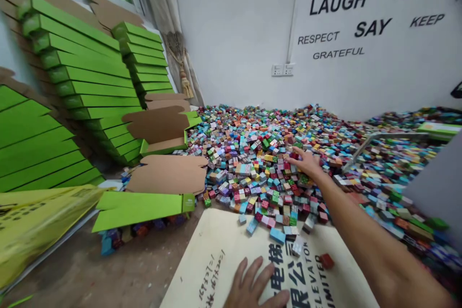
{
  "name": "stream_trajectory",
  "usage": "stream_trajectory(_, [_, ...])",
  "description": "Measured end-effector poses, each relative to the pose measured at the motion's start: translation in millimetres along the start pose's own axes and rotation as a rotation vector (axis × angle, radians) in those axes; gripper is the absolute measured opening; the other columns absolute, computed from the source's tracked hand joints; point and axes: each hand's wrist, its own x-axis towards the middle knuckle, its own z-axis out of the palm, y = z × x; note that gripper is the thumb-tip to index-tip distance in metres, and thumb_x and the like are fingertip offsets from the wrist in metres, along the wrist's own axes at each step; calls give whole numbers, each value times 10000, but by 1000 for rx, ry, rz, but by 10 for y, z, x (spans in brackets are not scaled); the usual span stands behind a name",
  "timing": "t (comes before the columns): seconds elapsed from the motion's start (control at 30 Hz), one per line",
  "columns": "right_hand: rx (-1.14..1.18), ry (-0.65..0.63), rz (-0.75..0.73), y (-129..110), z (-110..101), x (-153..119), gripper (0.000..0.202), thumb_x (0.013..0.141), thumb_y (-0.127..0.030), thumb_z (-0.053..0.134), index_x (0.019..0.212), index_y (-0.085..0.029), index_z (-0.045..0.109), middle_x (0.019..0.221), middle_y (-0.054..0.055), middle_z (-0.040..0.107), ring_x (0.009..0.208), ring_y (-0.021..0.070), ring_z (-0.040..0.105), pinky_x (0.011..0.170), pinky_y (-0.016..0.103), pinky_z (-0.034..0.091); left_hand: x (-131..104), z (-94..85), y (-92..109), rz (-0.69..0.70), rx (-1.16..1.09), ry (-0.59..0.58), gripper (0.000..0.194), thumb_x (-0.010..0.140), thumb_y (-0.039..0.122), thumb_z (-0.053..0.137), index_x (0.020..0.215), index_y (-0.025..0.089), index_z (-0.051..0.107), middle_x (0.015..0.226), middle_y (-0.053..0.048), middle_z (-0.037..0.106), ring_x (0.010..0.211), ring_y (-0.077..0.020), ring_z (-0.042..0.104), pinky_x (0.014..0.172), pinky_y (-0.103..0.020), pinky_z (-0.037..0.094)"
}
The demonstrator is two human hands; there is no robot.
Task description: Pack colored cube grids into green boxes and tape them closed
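A wide heap of small coloured blocks (249, 168) covers the floor. My right hand (306, 162) reaches into the middle of it, fingers stretched out and thumb apart. A dark red block (295, 155) lies between thumb and fingers; a firm hold on it does not show. Below, my left hand (252, 286) rests on a cream-coloured printed board (195, 260) with its fingers spread and nothing in them. On the same board lie a red block (327, 261), a blue block (277, 236) and a whitish block (298, 245).
Stacks of green cardboard boxes (94, 72) stand on the left. An opened green box (164, 147) and another with its brown flap (168, 173) raised lie beside the heap. A yellow bag (43, 226) is at lower left. A metal bar (364, 147) stands at right.
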Motion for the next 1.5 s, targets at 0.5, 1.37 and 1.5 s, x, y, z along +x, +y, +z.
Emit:
stream_trajectory(0.5, [-47,-269,-350,-1213,18,-1371,349,811,-486,526,1123,-359,619,1232,64,500,1120,304,396,853,453,361,62,-460,156,-119,-211,-215,760,775,732,410,1421,381,218,1515,-41,198,1367,-344,199,1072,-577,233])
stream_trajectory(1.37, [23,-18,-51,41,26,-2472,643,864,-561,391,1439,-312,248,1476,112,281,1328,331,284,978,515,345,1210,-408,-106,-404,-243,-83,466,842,538,508,1234,289,542,1402,-26,427,1354,-293,227,1095,-508,188])
stream_trajectory(1.5, [-26,57,-133,-239,-22,-2248,562,869,-513,422,1402,-365,323,1496,63,259,1332,341,253,996,546,287,830,-361,221,-261,-218,-48,561,891,436,474,1393,229,334,1441,-53,371,1369,-253,210,1128,-481,134])
